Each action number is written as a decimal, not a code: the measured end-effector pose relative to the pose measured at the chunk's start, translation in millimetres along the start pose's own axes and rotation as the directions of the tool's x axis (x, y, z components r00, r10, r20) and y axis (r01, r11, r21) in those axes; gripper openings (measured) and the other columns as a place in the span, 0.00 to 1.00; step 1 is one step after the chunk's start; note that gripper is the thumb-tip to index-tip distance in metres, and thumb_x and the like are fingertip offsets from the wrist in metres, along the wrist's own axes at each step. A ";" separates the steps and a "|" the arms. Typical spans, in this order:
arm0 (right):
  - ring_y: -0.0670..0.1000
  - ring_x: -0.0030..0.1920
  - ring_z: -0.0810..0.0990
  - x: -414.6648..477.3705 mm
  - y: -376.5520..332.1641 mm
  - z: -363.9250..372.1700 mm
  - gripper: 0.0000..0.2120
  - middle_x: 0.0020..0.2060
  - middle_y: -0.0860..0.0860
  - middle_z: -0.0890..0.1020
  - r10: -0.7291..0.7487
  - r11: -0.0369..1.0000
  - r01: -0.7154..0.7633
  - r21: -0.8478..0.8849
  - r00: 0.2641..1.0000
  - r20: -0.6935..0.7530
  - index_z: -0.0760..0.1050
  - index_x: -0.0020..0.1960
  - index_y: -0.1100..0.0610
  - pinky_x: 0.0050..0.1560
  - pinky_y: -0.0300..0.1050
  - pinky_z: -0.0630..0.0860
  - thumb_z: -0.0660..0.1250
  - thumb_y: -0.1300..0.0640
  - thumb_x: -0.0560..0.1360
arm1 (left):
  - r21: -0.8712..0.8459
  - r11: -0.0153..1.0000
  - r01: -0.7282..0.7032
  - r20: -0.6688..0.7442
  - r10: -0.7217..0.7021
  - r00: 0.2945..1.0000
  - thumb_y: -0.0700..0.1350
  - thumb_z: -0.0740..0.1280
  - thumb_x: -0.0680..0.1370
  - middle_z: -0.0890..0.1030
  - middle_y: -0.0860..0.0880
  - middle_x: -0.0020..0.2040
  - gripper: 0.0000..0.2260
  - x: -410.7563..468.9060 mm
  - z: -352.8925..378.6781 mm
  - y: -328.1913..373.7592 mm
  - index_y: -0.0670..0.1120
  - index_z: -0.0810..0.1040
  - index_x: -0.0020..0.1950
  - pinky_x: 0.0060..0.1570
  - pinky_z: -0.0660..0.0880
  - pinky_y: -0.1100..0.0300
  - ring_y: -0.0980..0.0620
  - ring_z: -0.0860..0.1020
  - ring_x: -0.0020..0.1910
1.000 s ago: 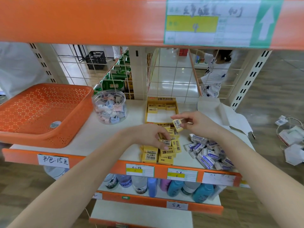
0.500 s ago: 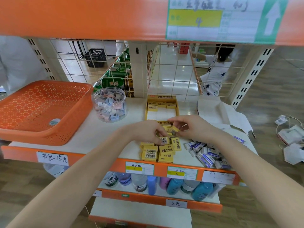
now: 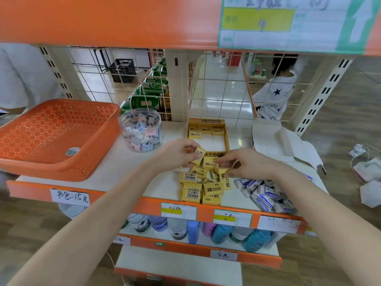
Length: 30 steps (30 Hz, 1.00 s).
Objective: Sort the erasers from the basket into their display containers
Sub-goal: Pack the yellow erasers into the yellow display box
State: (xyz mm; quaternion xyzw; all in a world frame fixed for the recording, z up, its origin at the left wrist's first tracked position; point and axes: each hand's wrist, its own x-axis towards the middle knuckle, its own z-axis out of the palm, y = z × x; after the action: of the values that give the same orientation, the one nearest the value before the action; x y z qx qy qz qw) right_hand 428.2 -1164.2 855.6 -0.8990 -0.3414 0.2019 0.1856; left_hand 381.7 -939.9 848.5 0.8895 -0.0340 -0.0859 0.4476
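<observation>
Nearest, under the working shelf (image 3: 132, 172), a row of bottles (image 3: 220, 234) stands on a lower shelf, and paper price labels (image 3: 179, 211) are stuck along the orange front edge above them. Just behind that edge lies a loose pile of yellow 2B erasers (image 3: 212, 188), some flat and some tilted against each other. To its right, near the front right corner, lies a second heap of white-and-blue erasers (image 3: 266, 197).

Both bare forearms reach in from the near side and meet over the far end of the yellow pile. The left hand (image 3: 178, 154) has its fingers curled and pinches one yellow eraser (image 3: 199, 155), lifted clear of the pile and tilted. The right hand (image 3: 250, 165) is just beside it, its fingertips closed on another yellow eraser piece (image 3: 223, 171) at the top of the pile; how firmly it grips is hard to tell.

Beyond the hands stands the yellow display box (image 3: 207, 121), open at the top, with a few yellow erasers lined up along its far wall. Left of it stands a clear round jar (image 3: 141, 131) filled with small pastel erasers. Farther left, the orange perforated basket (image 3: 51, 170) sits tilted on the shelf. At the far right lies an opened white cardboard box (image 3: 274, 139). Behind everything runs a wire grid (image 3: 216, 89), and through it a person in a white star-printed top (image 3: 276, 96) can be seen.
</observation>
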 end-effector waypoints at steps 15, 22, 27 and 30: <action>0.46 0.47 0.74 17.7 -6.5 -3.4 0.13 0.48 0.45 0.77 -0.034 0.998 0.049 0.034 0.943 -0.331 0.78 0.53 0.48 0.48 0.44 0.72 0.74 0.52 0.69 | -0.141 0.990 -0.004 -0.072 -0.006 0.997 0.38 0.69 0.76 0.78 0.56 0.48 0.13 -1.7 -4.7 -6.4 0.49 0.74 0.58 0.34 0.76 0.69 0.62 0.80 0.33; 0.50 0.50 0.73 45.4 5.3 -14.1 0.15 0.52 0.51 0.76 -0.003 0.996 -0.036 -0.088 0.914 -0.406 0.78 0.58 0.56 0.47 0.37 0.63 0.71 0.59 0.71 | -0.177 0.984 -0.005 -0.081 -0.010 0.997 0.38 0.68 0.76 0.83 0.48 0.52 0.14 -0.1 -11.7 -18.5 0.52 0.74 0.59 0.40 0.80 0.61 0.52 0.83 0.46; 0.53 0.58 0.73 68.6 7.8 -20.1 0.17 0.59 0.53 0.75 0.056 0.973 -0.123 -0.195 0.946 -0.320 0.75 0.62 0.54 0.54 0.39 0.65 0.68 0.59 0.74 | -0.177 0.984 0.003 -0.052 -0.013 0.999 0.38 0.68 0.76 0.82 0.50 0.52 0.15 4.5 -17.6 -22.5 0.51 0.74 0.61 0.39 0.79 0.65 0.54 0.83 0.46; 0.53 0.58 0.73 82.5 3.2 -14.9 0.17 0.60 0.52 0.74 0.077 0.951 -0.154 -0.268 0.957 -0.279 0.75 0.63 0.50 0.57 0.42 0.69 0.66 0.59 0.75 | -0.175 0.985 0.014 -0.032 -0.020 0.999 0.38 0.68 0.76 0.82 0.49 0.53 0.15 8.7 -17.6 -28.4 0.52 0.73 0.60 0.38 0.79 0.65 0.55 0.83 0.45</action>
State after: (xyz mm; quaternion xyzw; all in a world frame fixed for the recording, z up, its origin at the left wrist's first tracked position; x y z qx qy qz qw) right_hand 493.8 -1112.5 847.3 -0.9538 -0.2855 0.0389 0.0849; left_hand 393.0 -910.3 835.0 0.8484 -0.0114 -0.0774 0.5235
